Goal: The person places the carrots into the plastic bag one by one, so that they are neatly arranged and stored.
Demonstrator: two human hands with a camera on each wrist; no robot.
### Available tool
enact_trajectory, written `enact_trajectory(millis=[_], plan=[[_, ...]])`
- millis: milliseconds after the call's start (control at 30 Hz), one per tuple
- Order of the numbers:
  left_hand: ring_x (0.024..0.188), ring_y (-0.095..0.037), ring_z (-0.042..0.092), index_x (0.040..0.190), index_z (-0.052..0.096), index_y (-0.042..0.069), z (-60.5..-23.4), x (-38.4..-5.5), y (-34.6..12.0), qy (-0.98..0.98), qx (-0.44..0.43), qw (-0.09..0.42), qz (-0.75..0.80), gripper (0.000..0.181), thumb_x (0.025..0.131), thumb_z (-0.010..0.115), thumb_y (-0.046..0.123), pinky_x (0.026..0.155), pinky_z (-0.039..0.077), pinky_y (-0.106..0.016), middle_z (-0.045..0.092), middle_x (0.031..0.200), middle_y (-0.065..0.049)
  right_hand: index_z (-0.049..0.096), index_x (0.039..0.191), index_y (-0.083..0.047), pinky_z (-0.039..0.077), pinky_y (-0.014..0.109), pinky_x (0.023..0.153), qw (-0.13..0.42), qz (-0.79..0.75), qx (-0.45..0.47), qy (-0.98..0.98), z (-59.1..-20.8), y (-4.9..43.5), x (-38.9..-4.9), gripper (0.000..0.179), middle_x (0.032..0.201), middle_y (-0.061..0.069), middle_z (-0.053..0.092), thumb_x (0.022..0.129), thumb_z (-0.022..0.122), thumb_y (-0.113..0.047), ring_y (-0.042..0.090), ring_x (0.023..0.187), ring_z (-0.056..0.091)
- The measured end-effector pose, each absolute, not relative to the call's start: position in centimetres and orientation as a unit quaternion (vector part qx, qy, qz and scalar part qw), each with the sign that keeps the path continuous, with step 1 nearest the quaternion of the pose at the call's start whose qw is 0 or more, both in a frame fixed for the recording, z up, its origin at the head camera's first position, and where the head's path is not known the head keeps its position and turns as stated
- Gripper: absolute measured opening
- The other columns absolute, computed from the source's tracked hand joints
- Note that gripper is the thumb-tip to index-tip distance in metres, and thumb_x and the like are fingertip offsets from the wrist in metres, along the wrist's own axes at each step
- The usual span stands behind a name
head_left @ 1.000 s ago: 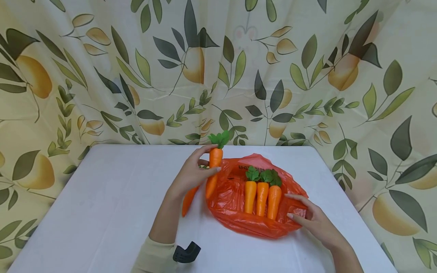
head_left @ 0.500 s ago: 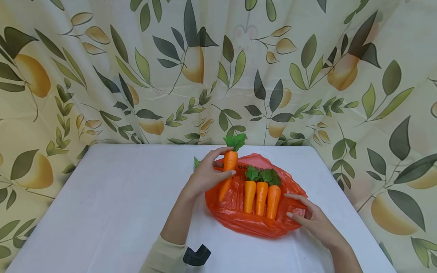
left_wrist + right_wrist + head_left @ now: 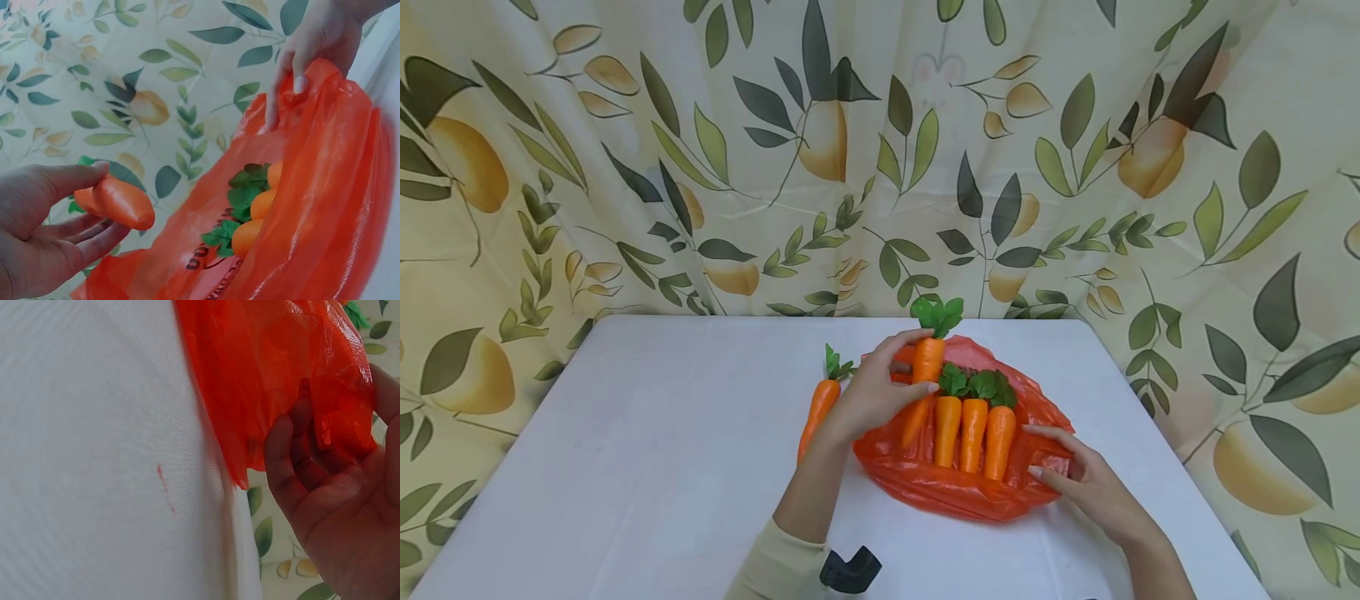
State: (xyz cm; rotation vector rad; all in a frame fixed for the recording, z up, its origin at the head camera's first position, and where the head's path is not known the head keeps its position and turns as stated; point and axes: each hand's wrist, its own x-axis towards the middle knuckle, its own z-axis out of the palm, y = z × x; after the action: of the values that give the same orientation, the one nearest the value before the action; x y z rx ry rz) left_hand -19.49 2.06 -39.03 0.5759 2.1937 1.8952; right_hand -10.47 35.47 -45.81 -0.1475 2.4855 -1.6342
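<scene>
My left hand (image 3: 880, 390) pinches a carrot (image 3: 928, 360) between thumb and fingers, its green top up, over the left part of a red plastic bag (image 3: 955, 497). The left wrist view shows the held carrot (image 3: 125, 201) tilted, above the bag's edge. Three carrots (image 3: 973, 429) with leafy tops lie side by side in the bag. At the bag's right side my right hand (image 3: 1093, 483) holds its rim; in the right wrist view its curled fingers grip the red plastic (image 3: 340, 381). Left of the bag another carrot (image 3: 820, 410) lies on the table, partly hidden by my left forearm.
A white table (image 3: 685, 433) carries everything. Behind it hangs a curtain (image 3: 865, 167) printed with leaves and fruit. A black strap piece (image 3: 852, 570) sits at my left sleeve.
My left hand has carried its carrot rightward, from the bag's left edge to over the bag, beside the three carrots. The carrot on the table is more exposed. My right hand has stayed put.
</scene>
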Motion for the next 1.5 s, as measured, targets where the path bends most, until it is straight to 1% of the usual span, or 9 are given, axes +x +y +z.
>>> enact_trajectory(millis=[100,267,600,833,900,1033,1100,1300,1500], plan=[[0.114,-0.024,0.06,0.148,0.053,0.037,-39.2,-19.2,2.6,0.738,0.194,0.096,0.639,0.065,0.093,0.079,0.011,0.079,0.061,-0.037,0.051,0.14,0.006,0.051,0.15,-0.01,0.056,0.027,0.088,0.081,-0.548,-0.052,0.831,-45.8,35.4,-10.5,0.055,0.153,0.021,0.04,0.1,0.07,-0.018,0.001,0.119,0.051],[0.116,-0.022,0.059,0.147,0.053,0.039,-39.9,-18.8,3.6,0.749,0.191,0.099,0.626,0.065,0.093,0.079,0.011,0.081,0.06,-0.034,0.05,0.142,0.009,0.05,0.15,-0.008,0.056,0.027,0.089,0.082,-0.553,-0.058,0.827,-45.8,35.4,-10.5,0.055,0.152,0.023,0.041,0.1,0.07,-0.016,0.004,0.117,0.054],[0.112,-0.02,0.057,0.147,0.054,0.037,-40.8,-18.7,5.8,0.76,0.195,0.096,0.612,0.065,0.093,0.078,0.007,0.077,0.059,-0.03,0.05,0.142,0.009,0.051,0.15,-0.009,0.057,0.029,0.087,0.083,-0.547,-0.046,0.832,-45.8,35.2,-10.6,0.056,0.154,0.021,0.041,0.099,0.072,-0.019,0.0,0.119,0.052],[0.113,-0.021,0.057,0.147,0.054,0.036,-41.8,-18.9,6.4,0.764,0.17,0.094,0.615,0.065,0.093,0.078,0.009,0.078,0.06,-0.032,0.052,0.139,0.008,0.051,0.15,-0.01,0.056,0.027,0.089,0.082,-0.541,-0.046,0.836,-45.8,35.1,-10.7,0.057,0.157,0.019,0.039,0.099,0.072,-0.021,0.011,0.129,0.045],[0.113,-0.02,0.057,0.147,0.054,0.035,-42.1,-19.1,6.6,0.767,0.168,0.093,0.613,0.065,0.093,0.079,0.01,0.078,0.06,-0.032,0.052,0.139,0.008,0.051,0.15,-0.01,0.055,0.027,0.089,0.082,-0.542,-0.048,0.835,-45.7,35.1,-10.6,0.057,0.157,0.02,0.038,0.099,0.072,-0.021,0.008,0.128,0.045],[0.113,-0.02,0.057,0.147,0.054,0.036,-42.8,-19.3,6.9,0.771,0.164,0.096,0.608,0.065,0.093,0.079,0.01,0.079,0.06,-0.032,0.051,0.139,0.007,0.05,0.15,-0.008,0.055,0.027,0.089,0.078,-0.545,-0.054,0.833,-45.8,35.1,-10.6,0.056,0.156,0.021,0.038,0.1,0.071,-0.019,-0.003,0.123,0.047],[0.113,-0.02,0.057,0.147,0.054,0.037,-43.1,-19.4,7.0,0.77,0.161,0.097,0.609,0.065,0.093,0.078,0.01,0.08,0.059,-0.032,0.051,0.14,0.006,0.05,0.15,-0.008,0.055,0.027,0.089,0.078,-0.546,-0.057,0.832,-45.8,35.2,-10.6,0.056,0.156,0.021,0.039,0.1,0.071,-0.019,-0.005,0.122,0.047],[0.113,-0.022,0.057,0.149,0.053,0.034,-43.8,-19.7,7.2,0.764,0.152,0.095,0.62,0.066,0.094,0.077,0.007,0.081,0.06,-0.033,0.05,0.139,0.003,0.051,0.15,-0.008,0.056,0.027,0.089,0.079,-0.546,-0.053,0.833,-45.9,35.2,-10.5,0.056,0.156,0.021,0.039,0.1,0.071,-0.019,-0.005,0.122,0.046],[0.112,-0.021,0.057,0.149,0.052,0.034,-44.2,-19.9,7.2,0.769,0.144,0.098,0.616,0.065,0.094,0.077,0.008,0.081,0.06,-0.034,0.051,0.137,0.003,0.051,0.15,-0.008,0.056,0.028,0.088,0.078,-0.544,-0.049,0.834,-45.7,35.3,-10.4,0.055,0.154,0.021,0.041,0.1,0.071,-0.018,-0.002,0.12,0.049]])
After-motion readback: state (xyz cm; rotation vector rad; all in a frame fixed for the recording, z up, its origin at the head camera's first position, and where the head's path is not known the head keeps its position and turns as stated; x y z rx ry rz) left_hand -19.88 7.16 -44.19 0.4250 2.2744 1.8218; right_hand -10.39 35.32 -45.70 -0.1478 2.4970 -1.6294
